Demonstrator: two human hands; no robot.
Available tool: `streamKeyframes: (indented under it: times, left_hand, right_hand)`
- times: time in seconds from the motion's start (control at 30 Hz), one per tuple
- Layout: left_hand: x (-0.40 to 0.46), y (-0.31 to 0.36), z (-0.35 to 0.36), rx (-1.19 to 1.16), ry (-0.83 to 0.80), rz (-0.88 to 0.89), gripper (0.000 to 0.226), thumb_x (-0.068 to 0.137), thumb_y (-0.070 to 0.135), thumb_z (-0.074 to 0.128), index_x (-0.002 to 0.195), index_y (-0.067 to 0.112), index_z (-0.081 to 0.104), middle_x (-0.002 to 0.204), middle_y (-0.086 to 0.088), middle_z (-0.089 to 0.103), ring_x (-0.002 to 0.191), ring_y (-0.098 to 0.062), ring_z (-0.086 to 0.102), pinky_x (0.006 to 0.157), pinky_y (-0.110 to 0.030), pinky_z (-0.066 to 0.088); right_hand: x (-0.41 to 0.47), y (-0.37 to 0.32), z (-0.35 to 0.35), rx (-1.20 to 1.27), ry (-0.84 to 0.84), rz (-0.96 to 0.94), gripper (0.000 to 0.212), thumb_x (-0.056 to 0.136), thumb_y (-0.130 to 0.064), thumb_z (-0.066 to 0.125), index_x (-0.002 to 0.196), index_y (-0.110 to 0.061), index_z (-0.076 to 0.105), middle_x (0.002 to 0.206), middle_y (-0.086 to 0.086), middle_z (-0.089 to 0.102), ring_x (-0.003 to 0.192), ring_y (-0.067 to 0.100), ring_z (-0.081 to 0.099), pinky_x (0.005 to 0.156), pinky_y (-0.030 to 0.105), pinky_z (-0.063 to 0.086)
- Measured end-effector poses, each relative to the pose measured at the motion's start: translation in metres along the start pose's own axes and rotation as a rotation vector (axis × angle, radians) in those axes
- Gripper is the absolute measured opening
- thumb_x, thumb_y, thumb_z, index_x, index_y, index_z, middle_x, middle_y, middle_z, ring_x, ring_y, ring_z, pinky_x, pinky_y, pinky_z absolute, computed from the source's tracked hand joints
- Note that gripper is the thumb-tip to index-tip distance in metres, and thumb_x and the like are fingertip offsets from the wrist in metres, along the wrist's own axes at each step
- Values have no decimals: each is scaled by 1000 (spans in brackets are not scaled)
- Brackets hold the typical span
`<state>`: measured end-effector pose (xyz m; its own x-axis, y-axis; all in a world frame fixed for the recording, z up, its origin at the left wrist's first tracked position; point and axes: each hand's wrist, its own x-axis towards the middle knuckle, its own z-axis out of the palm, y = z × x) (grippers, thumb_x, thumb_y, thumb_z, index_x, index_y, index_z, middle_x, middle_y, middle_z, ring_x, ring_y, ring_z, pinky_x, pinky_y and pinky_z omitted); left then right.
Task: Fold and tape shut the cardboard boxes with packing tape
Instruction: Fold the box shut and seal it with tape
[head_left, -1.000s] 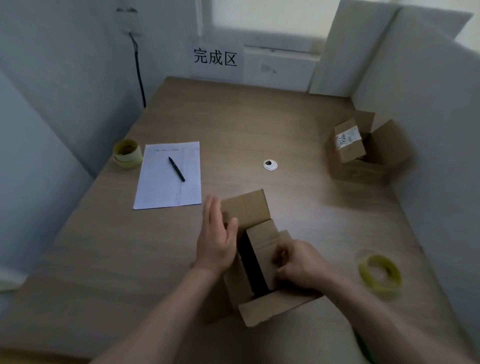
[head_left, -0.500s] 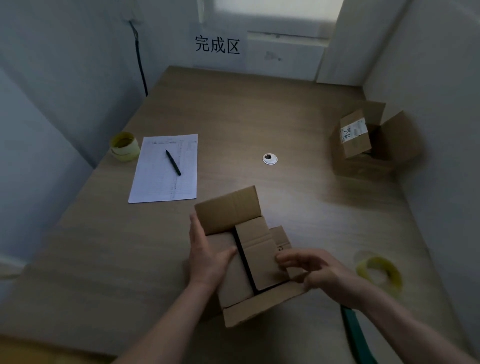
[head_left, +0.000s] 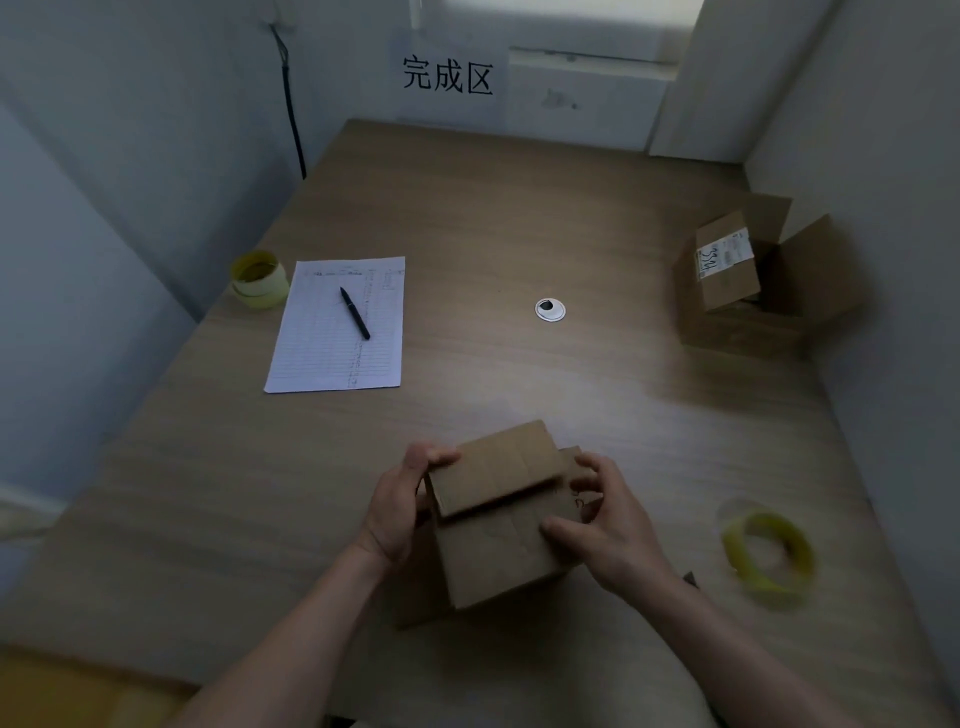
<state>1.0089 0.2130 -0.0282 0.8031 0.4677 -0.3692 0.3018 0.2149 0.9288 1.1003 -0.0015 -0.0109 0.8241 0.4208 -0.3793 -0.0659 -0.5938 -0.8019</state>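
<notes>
Both hands are on the box (head_left: 498, 525) at the near middle of the table (head_left: 519, 218). Left hand (head_left: 397, 506) grips its left side, thumb curled over the top flap. Right hand (head_left: 605, 527) clasps the right side, fingers bent, thumb on the lower flap. The flaps are folded down, the far one overlapping. Just right, a tape roll (head_left: 768, 553) lies flat near the table's right edge. Far right, a second box (head_left: 748, 280) sits open against the wall. Left, paper (head_left: 340, 327) with a pen (head_left: 355, 313) on it, another roll (head_left: 258, 272) beside. A grommet (head_left: 549, 309) sits mid-table, bare wood around it.
</notes>
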Motion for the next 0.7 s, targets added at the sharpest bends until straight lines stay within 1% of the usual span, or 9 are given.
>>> streamKeyframes:
  times: [0.07, 0.13, 0.23, 0.33, 0.43, 0.5, 0.57, 0.63, 0.7]
  left_hand:
    - [0, 3, 0, 183, -28, 41, 11, 89, 22, 66, 95, 16, 72, 117, -3, 62, 120, -24, 54, 101, -42, 45]
    - [2, -1, 1, 357, -45, 104, 23, 83, 1, 71, 93, 22, 68, 123, -3, 56, 126, -23, 49, 108, -41, 40]
    - [5, 2, 5, 499, -46, 135, 27, 85, 6, 68, 97, 29, 63, 147, 2, 39, 137, -14, 35, 114, -39, 31]
    - [11, 0, 20, 569, -64, 193, 20, 92, 11, 60, 103, 28, 58, 157, 3, 25, 136, -2, 22, 111, -24, 22]
    - [8, -3, 51, 584, -60, 220, 37, 98, 27, 53, 134, 25, 45, 161, 1, 13, 139, 1, 13, 102, -11, 11]
    - [7, -9, 64, 605, 11, 238, 47, 98, 29, 53, 143, 20, 40, 160, -3, 19, 145, -11, 17, 104, -10, 12]
    - [9, -10, 67, 539, 86, 238, 40, 97, 22, 56, 136, 20, 50, 151, -5, 38, 139, -19, 34, 111, -21, 25]
    - [11, -10, 66, 453, 118, 237, 31, 95, 18, 59, 125, 28, 56, 133, 4, 54, 125, -15, 49, 99, -20, 39]
    - [13, -10, 64, 422, 137, 232, 26, 95, 18, 59, 115, 35, 58, 117, 14, 58, 111, -11, 55, 86, -14, 41]
  right_hand:
    - [0, -1, 4, 29, -28, -37, 96, 81, -19, 78, 149, -50, 17, 133, -15, 38, 113, 11, 48, 87, 32, 50]
    - [2, -3, 6, 4, -92, -98, 101, 85, -14, 72, 149, -57, 6, 142, -19, 26, 127, 9, 36, 101, 35, 43]
    - [7, -1, 6, -187, -174, -159, 79, 95, -24, 60, 150, -55, 13, 159, -18, 11, 141, 13, 24, 115, 42, 33]
    - [4, 6, 5, -289, -90, -161, 59, 101, -39, 44, 153, -47, 17, 161, -9, 13, 141, 21, 28, 114, 48, 33]
    - [-5, 16, 8, -351, 32, -162, 59, 103, -42, 37, 155, -39, 9, 161, -4, 15, 137, 20, 30, 115, 41, 30]
    - [-10, 23, 12, -281, 68, -146, 60, 104, -40, 37, 156, -36, 7, 163, -4, 11, 142, 18, 25, 118, 38, 25]
    - [-12, 27, 13, -188, 124, -135, 58, 103, -38, 41, 156, -35, 16, 161, -6, 20, 142, 14, 27, 117, 36, 28]
    - [-12, 29, 14, -51, 198, -122, 50, 101, -35, 47, 148, -38, 31, 147, -8, 39, 129, 12, 41, 109, 37, 40]
    - [-10, 28, 15, 74, 251, -91, 41, 100, -35, 50, 139, -42, 41, 128, -15, 47, 116, 8, 49, 99, 38, 49]
